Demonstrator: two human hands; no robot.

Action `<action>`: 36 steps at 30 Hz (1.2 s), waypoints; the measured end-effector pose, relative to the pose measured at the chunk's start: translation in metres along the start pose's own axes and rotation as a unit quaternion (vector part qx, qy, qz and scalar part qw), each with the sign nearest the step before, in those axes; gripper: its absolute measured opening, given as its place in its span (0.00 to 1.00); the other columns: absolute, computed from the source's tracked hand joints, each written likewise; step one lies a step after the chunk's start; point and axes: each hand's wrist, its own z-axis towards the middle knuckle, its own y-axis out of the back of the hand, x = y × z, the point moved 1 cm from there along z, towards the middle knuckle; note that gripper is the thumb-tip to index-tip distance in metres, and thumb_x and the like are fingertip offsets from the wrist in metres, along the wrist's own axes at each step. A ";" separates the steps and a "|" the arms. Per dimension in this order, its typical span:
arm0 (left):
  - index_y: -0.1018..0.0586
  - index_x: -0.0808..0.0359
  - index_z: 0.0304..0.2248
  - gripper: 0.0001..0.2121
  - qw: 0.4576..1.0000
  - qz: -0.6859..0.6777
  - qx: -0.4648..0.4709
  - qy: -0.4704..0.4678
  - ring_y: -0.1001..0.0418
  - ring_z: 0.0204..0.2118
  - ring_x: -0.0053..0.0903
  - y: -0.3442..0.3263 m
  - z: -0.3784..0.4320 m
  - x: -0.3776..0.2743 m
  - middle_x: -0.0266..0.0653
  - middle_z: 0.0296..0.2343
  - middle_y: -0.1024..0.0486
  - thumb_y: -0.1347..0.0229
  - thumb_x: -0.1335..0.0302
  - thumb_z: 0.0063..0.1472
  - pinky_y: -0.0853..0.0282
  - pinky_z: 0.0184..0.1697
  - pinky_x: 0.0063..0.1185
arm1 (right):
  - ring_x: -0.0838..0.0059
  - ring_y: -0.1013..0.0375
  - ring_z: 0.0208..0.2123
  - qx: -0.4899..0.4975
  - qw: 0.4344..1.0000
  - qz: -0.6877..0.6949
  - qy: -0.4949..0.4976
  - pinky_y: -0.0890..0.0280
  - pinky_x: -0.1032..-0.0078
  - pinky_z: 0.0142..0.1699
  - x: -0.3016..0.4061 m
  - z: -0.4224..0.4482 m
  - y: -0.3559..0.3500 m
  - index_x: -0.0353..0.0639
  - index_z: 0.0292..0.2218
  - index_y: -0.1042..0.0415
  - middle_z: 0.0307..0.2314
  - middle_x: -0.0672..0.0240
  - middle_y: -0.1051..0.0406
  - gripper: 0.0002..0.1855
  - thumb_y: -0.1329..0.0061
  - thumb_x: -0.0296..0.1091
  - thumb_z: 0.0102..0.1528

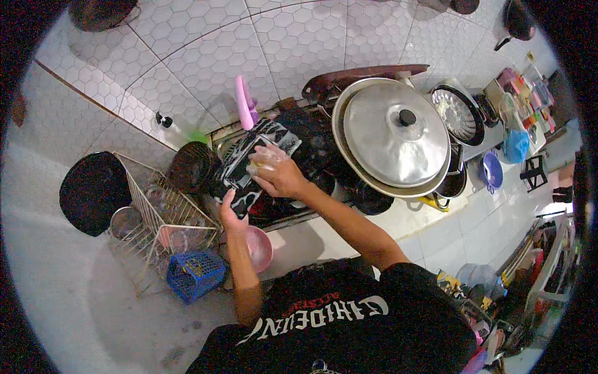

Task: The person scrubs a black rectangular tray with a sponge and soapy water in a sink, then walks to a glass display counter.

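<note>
A black rectangular pan or tray (238, 169), streaked with white suds, lies tilted over the sink area. My left hand (233, 217) grips its near left edge, thumb on top. Pressed to its upper face is my right hand (275, 174), covered in lather, its fingers curled around a small yellowish sponge (256, 167) that is mostly hidden. Behind the pan stands a pink curved handle or faucet-like piece (244, 105). A pink bowl (259, 248) sits beside my left forearm, partly covered by it.
To the right rests a large metal pot with a domed lid (397, 133). Leftward are a wire dish rack (163, 196), a black wok or pan (93, 194), a dark woven basket (192, 166) and a blue plastic basket (194, 276). A purple basin (490, 170) is farther right.
</note>
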 end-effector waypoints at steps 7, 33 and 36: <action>0.23 0.66 0.36 0.10 0.999 0.053 -0.005 -0.012 0.24 0.33 0.31 0.016 0.008 0.006 0.39 0.31 0.23 0.46 0.69 0.57 0.26 0.39 0.28 | 0.52 0.30 0.42 -0.197 0.917 0.022 -0.345 0.37 0.62 0.49 -0.063 -0.002 0.011 0.40 0.37 0.24 0.38 0.54 0.27 0.15 0.48 0.42 0.53; 0.23 0.64 0.38 0.12 0.995 0.030 0.081 -0.054 0.23 0.34 0.28 -0.001 -0.016 0.036 0.35 0.32 0.23 0.41 0.74 0.52 0.25 0.38 0.28 | 0.71 0.27 0.29 -0.149 0.499 0.628 -0.579 0.30 0.70 0.33 -0.043 -0.043 -0.013 0.51 0.39 0.32 0.30 0.71 0.29 0.12 0.49 0.31 0.52; 0.26 0.63 0.45 0.18 0.992 -0.047 0.110 0.040 0.26 0.43 0.34 0.038 -0.005 0.025 0.41 0.40 0.25 0.41 0.76 0.53 0.27 0.42 0.35 | 0.72 0.27 0.26 -0.073 0.546 0.599 -0.580 0.31 0.71 0.27 -0.031 -0.028 -0.008 0.51 0.40 0.32 0.29 0.72 0.28 0.13 0.47 0.35 0.52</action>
